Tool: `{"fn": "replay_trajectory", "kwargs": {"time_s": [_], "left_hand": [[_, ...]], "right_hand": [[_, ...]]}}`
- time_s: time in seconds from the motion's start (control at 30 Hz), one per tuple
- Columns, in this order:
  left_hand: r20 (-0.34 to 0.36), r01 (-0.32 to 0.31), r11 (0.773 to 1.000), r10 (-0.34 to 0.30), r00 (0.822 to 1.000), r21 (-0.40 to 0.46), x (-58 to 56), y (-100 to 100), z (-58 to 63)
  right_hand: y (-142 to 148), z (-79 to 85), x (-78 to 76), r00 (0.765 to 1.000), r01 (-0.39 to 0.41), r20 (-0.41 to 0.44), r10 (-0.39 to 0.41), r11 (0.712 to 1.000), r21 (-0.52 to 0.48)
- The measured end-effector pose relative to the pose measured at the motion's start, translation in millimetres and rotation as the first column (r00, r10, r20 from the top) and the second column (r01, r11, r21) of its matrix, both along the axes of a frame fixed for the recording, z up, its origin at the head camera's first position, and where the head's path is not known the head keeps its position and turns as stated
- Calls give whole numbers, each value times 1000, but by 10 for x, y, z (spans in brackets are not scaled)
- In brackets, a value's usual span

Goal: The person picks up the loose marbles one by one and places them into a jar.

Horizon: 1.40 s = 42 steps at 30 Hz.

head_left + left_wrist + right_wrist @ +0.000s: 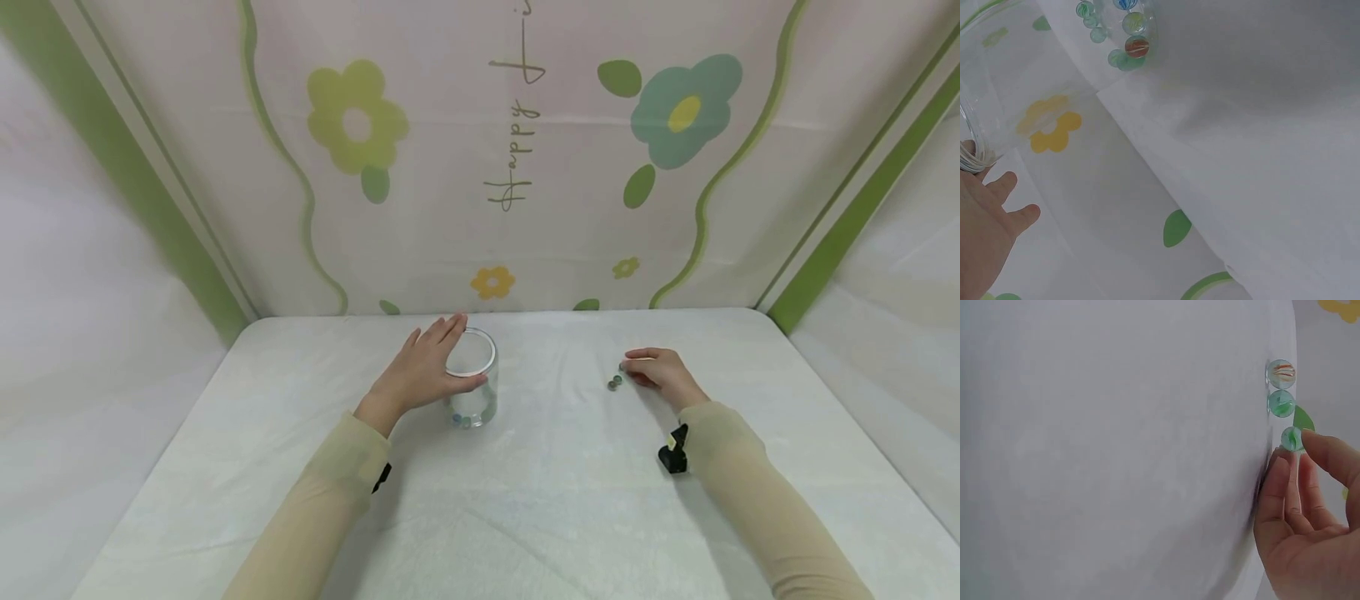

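Near the middle of the table, a clear glass jar stands upright with its mouth uncovered. My left hand holds it near the rim, thumb on the near side and fingers on the far side. Several glass marbles lie at the jar's bottom, among them blue, green and reddish-brown ones. To the right, my right hand pinches a green-swirled marble at thumb and fingertips, low over the cloth. Close beside it sit another green marble and an orange-and-white striped marble, which touch or nearly touch.
A white cloth with light creases covers the table. Behind it rises a pale panel printed with flowers and lettering; white side walls stand left and right. Each wrist carries a small black device.
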<state>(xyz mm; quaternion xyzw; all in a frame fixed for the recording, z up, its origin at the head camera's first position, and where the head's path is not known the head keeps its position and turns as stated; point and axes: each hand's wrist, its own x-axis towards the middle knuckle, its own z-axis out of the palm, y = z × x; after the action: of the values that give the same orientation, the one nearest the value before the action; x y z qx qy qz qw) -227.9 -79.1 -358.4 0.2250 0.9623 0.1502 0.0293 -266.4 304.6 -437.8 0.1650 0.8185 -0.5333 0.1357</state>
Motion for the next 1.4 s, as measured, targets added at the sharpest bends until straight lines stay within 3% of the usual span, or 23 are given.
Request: {"fn": "replay_trajectory", "kwargs": {"time_s": [0.17, 0.3, 0.6, 1.17, 1.4], "left_hand": [[12, -6, 1000, 6, 1000, 5, 2, -2, -12], [14, -7, 1000, 7, 1000, 7, 2, -4, -18], [10, -6, 1000, 6, 1000, -1, 3, -6, -26], [-5, 2, 1000, -2, 1000, -11, -17, 2, -29], [-17, 2, 1000, -2, 1000, -24, -33, -4, -19]], "right_hand": [[13, 58, 14, 1000, 19, 13, -17, 987, -162], [-8, 138, 17, 1000, 10, 15, -6, 958, -288], [-197, 377, 10, 1000, -25, -13, 21, 887, -461], [-752, 760, 65, 984, -174, -126, 126, 840, -515], [-1047, 893, 87, 974, -222, -144, 175, 867, -447]]}}
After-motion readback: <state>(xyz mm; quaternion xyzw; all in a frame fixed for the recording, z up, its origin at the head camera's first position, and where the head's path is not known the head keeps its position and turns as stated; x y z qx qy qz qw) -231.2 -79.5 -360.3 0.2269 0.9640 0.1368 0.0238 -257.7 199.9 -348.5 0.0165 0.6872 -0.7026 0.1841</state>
